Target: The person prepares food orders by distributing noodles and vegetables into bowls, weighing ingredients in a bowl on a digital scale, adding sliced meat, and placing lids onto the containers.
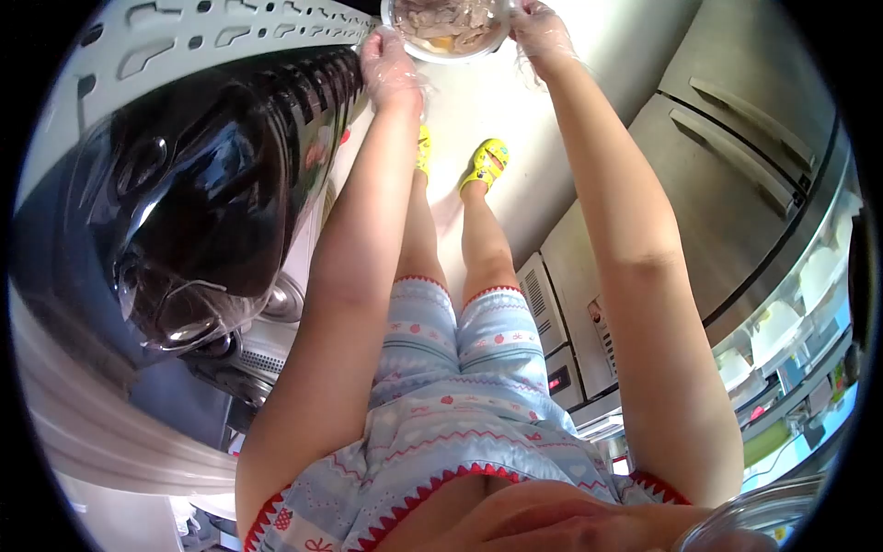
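A round white bowl point(457, 58) is at the top edge of the head view, with its far part cut off by the frame. In it lie pale brownish strips that look like sliced meat point(451, 20), with a yellowish piece near the rim. My left hand point(388, 69), in a clear plastic glove, is closed at the bowl's left side. On the opposite side, my right hand point(544, 39), gloved the same way, grips the rim with bent fingers. Both arms are stretched out forward, and the bowl is held between them above the floor.
Stainless steel cabinet doors with long handles point(736, 152) line the right side. Close on the left stands a large glossy black object point(212, 184) beneath a light perforated panel point(230, 37). White containers point(777, 331) sit at the lower right. Yellow clogs point(485, 164) are on the pale floor.
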{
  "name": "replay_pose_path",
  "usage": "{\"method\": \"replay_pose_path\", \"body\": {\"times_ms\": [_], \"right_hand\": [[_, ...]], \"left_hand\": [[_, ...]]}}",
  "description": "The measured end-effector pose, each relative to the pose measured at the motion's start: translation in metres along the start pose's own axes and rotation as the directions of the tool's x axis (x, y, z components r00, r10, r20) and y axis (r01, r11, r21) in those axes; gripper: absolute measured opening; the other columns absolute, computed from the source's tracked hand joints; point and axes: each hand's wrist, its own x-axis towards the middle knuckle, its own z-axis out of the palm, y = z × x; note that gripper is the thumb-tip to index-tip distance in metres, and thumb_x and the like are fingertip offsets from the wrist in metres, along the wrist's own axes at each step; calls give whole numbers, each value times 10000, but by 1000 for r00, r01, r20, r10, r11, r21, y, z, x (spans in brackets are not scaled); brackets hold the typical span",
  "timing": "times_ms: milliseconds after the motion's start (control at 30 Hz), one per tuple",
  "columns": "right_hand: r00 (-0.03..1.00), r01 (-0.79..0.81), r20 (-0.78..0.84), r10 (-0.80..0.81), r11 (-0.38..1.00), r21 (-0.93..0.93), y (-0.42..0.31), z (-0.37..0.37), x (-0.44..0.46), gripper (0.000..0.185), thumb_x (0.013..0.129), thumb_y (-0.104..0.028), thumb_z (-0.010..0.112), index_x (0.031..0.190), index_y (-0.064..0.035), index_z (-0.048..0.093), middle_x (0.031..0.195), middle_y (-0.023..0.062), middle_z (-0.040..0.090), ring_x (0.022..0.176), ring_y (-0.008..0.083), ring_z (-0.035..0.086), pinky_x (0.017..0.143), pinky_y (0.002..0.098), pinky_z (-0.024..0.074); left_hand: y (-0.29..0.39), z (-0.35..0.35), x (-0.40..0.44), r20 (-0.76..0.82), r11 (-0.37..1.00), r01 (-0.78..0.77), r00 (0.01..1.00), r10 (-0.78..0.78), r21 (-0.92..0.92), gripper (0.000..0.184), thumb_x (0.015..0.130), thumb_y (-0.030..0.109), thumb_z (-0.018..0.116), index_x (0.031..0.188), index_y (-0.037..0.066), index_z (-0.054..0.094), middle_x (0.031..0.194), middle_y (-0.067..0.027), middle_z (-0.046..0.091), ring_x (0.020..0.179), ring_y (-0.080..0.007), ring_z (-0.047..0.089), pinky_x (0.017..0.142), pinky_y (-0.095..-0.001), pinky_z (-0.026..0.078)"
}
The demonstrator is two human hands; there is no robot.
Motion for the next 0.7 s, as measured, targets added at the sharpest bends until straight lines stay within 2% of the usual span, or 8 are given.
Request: {"method": "replay_pose_path", "body": {"times_ms": [33, 100, 200, 267, 333, 633, 667, 700], "right_hand": [[1000, -1, -7, 1, 1000, 1, 1, 1, 1, 393, 864, -310, 534, 1077, 13, 605, 941, 234, 663, 881, 334, 641, 828, 398, 479], [994, 57, -95, -60, 998, -31, 13, 6, 8, 381, 855, -311, 553, 1069, -2, 620, 960, 239, 663, 912, 340, 643, 833, 391, 480], [994, 56, -94, -62, 997, -61, 24, 5, 9, 399, 833, -308, 590, 1106, -18, 612, 986, 238, 662, 948, 360, 637, 865, 404, 471], [994, 58, -89, -61, 997, -41, 26, 0, 4, 415, 828, -305, 599, 1134, -24, 601, 997, 237, 661, 955, 356, 637, 876, 406, 469], [1000, 1, -7, 0, 991, 137, 26, -7, -10, 298, 845, -226, 604, 1013, 21, 618, 845, 62, 624, 763, 134, 554, 736, 265, 457], [992, 2, -122, 26, 975, 223, 55, -8, -29, 243, 800, -183, 622, 940, 16, 631, 780, 41, 620, 711, 117, 539, 699, 270, 462], [989, 10, -144, 19, 980, 199, 60, -8, -31, 294, 775, -272, 656, 916, -14, 646, 813, 111, 683, 738, 202, 638, 740, 314, 500], [988, 7, -155, 25, 979, 205, 65, -8, -33, 294, 775, -272, 656, 916, -14, 646, 813, 111, 683, 738, 202, 638, 740, 314, 500]], "left_hand": [[-2, 1, 5, 19, 999, -41, 999, 41, 5, 317, 941, 168, 557, 1191, -21, 512, 1029, -80, 617, 905, -156, 601, 807, -264, 482], [-6, 3, 8, 6, 999, -53, 999, 53, -7, 264, 936, 145, 553, 1142, -20, 543, 965, -65, 618, 825, -134, 583, 747, -248, 470], [-9, 5, 12, -6, 993, -93, 996, 94, 73, 176, 915, 120, 566, 1038, -4, 591, 809, -19, 582, 677, -95, 493, 617, -227, 403], [-7, 2, 9, 34, 983, -90, 996, 85, 160, 185, 910, 120, 571, 1043, -8, 590, 799, -16, 582, 665, -93, 495, 611, -229, 407], [-2, 2, 2, 73, 947, -124, 992, 107, 297, 202, 896, 110, 581, 1048, -22, 592, 786, -17, 589, 640, -93, 504, 598, -234, 416], [-15, -14, 4, 241, 869, -209, 965, 107, 449, 227, 878, 94, 604, 1076, -17, 599, 833, -34, 614, 681, -99, 535, 635, -237, 434], [-14, -14, 0, 233, 864, -206, 967, 107, 460, 212, 849, 78, 615, 1040, -16, 618, 852, -47, 635, 718, -113, 563, 671, -242, 453], [-13, -14, -5, 224, 858, -204, 969, 107, 471, 199, 821, 62, 626, 1004, -15, 637, 870, -61, 655, 754, -127, 590, 707, -247, 471]]}}
